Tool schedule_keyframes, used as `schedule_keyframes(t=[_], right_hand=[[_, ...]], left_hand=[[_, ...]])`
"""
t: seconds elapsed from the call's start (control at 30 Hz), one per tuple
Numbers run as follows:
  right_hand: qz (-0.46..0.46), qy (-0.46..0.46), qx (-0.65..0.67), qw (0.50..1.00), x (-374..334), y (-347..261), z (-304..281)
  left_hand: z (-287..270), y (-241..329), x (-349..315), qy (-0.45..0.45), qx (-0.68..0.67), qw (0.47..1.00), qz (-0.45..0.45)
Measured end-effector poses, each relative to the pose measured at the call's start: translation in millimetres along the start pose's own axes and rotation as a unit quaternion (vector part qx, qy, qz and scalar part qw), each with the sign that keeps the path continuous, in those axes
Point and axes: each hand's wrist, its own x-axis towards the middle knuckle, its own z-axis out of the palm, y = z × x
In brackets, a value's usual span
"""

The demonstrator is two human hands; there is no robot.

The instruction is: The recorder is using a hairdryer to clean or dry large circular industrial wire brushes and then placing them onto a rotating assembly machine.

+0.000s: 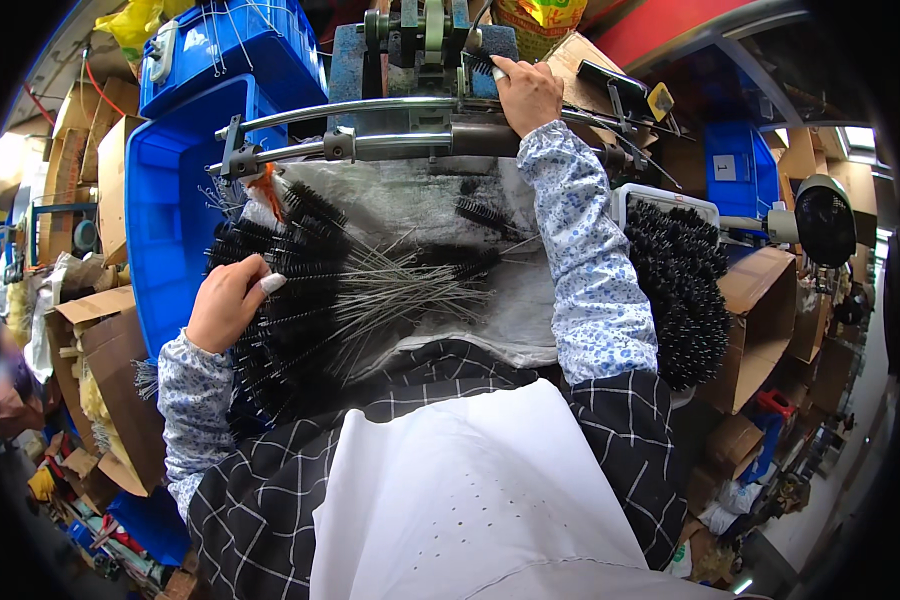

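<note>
My right hand is raised to the machine at the far middle, its thumb and fingers pinched on a small black bristle brush beside the wheel. At the near left, my left hand pinches at the edge of a heap of black twisted-wire brushes, apparently on one brush's bristle end. Bare wire stems from the heap fan toward the middle of a stained grey cloth. One brush lies apart on the cloth. White wraps cover both thumb tips.
Metal rails cross in front of the machine. A blue bin stands left, with another blue crate behind it. To the right, a white tub is heaped with black brushes, beside a cardboard box and a black lamp.
</note>
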Motion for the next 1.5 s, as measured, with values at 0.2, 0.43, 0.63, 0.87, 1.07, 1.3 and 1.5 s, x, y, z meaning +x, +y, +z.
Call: schedule_keyframes(t=[0.2, 0.43, 0.63, 0.87, 1.07, 1.3, 1.5], right_hand=[[-0.032, -0.037, -0.013, 0.999, 11.9, 11.9, 10.6], [-0.006, 0.044, -0.054, 0.998, 2.5, 28.2, 9.8], [0.086, 0.020, 0.064, 0.994, -9.6, 29.9, 10.4], [0.080, 0.018, 0.093, 0.992, -7.2, 6.0, 16.8], [0.084, 0.027, 0.082, 0.993, -3.5, -17.6, 19.7], [0.092, -0.019, 0.070, 0.993, 3.9, -71.2, 14.0], [0.076, 0.012, 0.049, 0.996, -1.4, -51.3, 8.8]], left_hand=[[-6.5, 11.2, 6.1, 0.255, -0.011, 0.956, 0.142], [-43.4, -3.3, 10.7, 0.508, -0.196, 0.820, 0.178], [-61.4, 2.4, 17.0, 0.520, -0.351, 0.755, 0.193], [-60.0, 3.2, 13.2, 0.496, -0.410, 0.739, 0.199], [-62.6, -14.6, -7.5, 0.510, -0.424, 0.733, 0.150], [-57.7, 9.4, 8.9, 0.468, -0.421, 0.751, 0.200], [-55.3, 10.5, 9.9, 0.447, -0.403, 0.772, 0.202]])
